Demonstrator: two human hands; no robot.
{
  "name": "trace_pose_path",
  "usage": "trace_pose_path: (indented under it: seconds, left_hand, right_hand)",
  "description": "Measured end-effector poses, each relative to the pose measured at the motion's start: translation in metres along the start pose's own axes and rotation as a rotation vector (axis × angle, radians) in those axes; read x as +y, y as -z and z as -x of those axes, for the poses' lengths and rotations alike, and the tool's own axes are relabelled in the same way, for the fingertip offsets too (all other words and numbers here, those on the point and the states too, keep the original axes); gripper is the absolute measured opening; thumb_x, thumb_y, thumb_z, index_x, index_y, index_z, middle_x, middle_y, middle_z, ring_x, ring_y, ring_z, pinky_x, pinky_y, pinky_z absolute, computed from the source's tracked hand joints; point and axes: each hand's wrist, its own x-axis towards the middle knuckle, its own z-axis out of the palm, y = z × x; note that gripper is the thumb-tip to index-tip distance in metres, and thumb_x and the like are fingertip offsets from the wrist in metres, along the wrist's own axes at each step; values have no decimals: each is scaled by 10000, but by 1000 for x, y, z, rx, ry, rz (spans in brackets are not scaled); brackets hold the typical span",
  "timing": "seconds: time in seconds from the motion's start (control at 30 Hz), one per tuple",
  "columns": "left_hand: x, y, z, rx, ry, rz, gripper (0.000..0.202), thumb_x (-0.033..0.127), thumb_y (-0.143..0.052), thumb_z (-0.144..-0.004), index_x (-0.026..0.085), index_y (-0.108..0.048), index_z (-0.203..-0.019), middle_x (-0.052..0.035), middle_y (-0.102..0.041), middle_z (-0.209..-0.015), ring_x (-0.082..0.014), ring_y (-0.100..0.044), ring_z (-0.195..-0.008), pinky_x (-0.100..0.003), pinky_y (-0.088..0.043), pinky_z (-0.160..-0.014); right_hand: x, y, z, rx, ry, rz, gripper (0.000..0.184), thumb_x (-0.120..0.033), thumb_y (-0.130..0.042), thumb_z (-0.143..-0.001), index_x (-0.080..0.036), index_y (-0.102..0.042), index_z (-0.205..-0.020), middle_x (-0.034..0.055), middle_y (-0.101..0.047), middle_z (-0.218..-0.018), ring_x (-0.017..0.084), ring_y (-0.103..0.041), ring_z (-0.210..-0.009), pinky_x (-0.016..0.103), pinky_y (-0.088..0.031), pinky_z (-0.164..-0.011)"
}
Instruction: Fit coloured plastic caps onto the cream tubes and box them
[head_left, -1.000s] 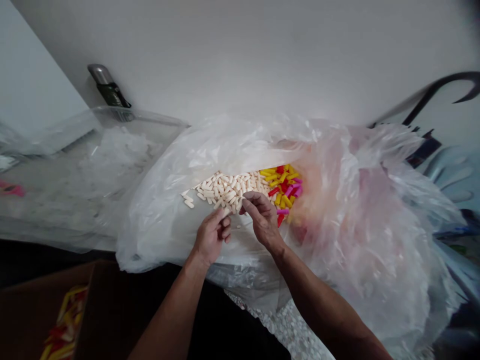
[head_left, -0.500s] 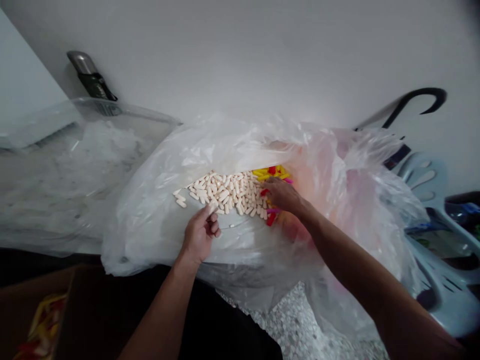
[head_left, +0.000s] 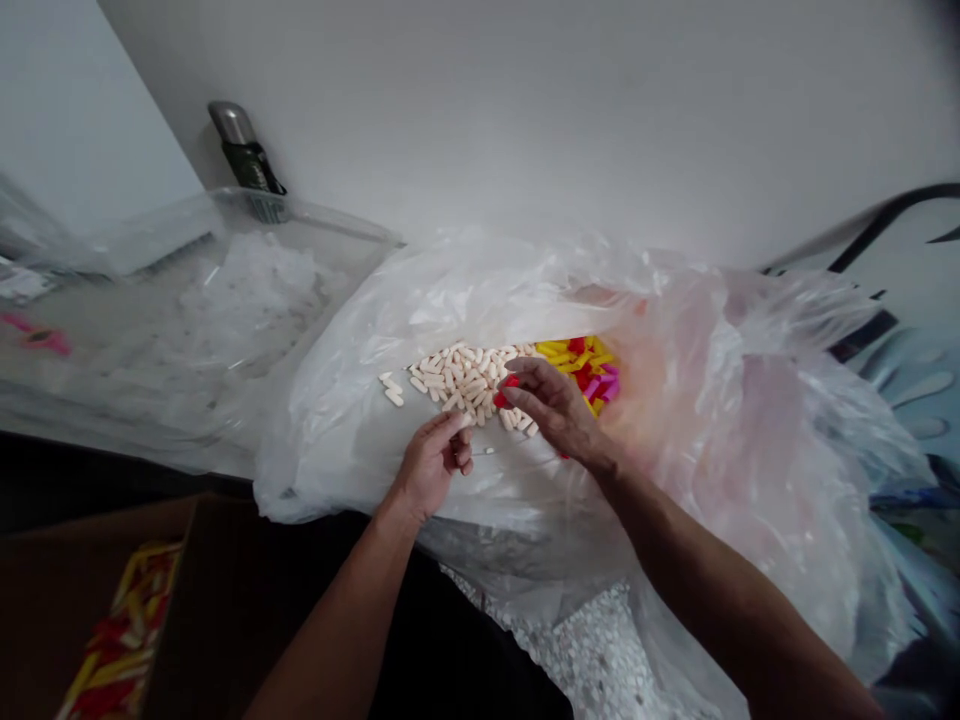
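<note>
My left hand [head_left: 435, 465] is closed in a pinch at the near edge of a pile of small cream capsule-shaped pieces [head_left: 471, 378]. A cream piece appears to be between its thumb and finger, though the fingers partly hide it. Over the right part of that pile, my right hand [head_left: 555, 405] pinches a small red piece [head_left: 505, 392] between thumb and fingers. Just beyond the right hand lie loose yellow, red and magenta pieces [head_left: 600, 380], spilling from the mouth of a clear plastic bag [head_left: 697, 400].
Another clear plastic bag [head_left: 225, 300] with whitish contents lies at left, near a dark green flask [head_left: 251, 165] by the wall. Below left is a cardboard box [head_left: 176, 590] holding yellow and red pieces [head_left: 124, 640]. Speckled floor [head_left: 592, 660] shows below.
My right hand has drawn back left from the coloured pieces, now with a red piece in its fingers. My left hand keeps its pinch near the cream pile. The view has shifted left.
</note>
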Motion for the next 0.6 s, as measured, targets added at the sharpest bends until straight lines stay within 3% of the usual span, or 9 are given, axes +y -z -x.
trace_pose_path:
  seconds: [0.1, 0.23, 0.43, 0.6]
  left_hand:
    - [0, 0, 0, -16, -4, 6, 398, 435, -876, -719, 166, -618, -858, 38, -557, -707, -71, -449, -501, -233, -377, -465]
    - [0, 3, 2, -28, -11, 19, 375, 434, -863, -741, 161, -638, -867, 39, -544, -713, -65, -442, -501, -232, -371, -469]
    - [-2, 5, 3, -52, -9, 12, 375, 439, -868, -758, 164, -636, -862, 43, -529, -719, -59, -432, -504, -223, -364, -469]
    - [-2, 2, 6, -62, -51, -70, 423, 481, -891, -745, 159, -628, -827, 38, -526, -733, -54, -422, -514, -221, -378, -474]
  right_hand:
    - [0, -25, 6, 13, -20, -95, 297, -419, -773, -920, -241, -670, -1134, 26, -735, -981, 162, -683, -888, 323, -563, -854]
    - [3, -36, 11, -12, -17, -103, 271, -446, -768, -927, -234, -690, -1076, 40, -751, -1007, 177, -692, -945, 341, -562, -904]
    - [7, -29, 15, -34, 3, -8, 263, -453, -738, -954, -236, -690, -1094, 42, -765, -1034, 181, -710, -977, 340, -566, -917]
    - [-1, -13, 14, -105, 78, 353, 255, -483, -680, -991, -237, -725, -1040, 32, -759, -976, 180, -704, -899, 309, -545, -825]
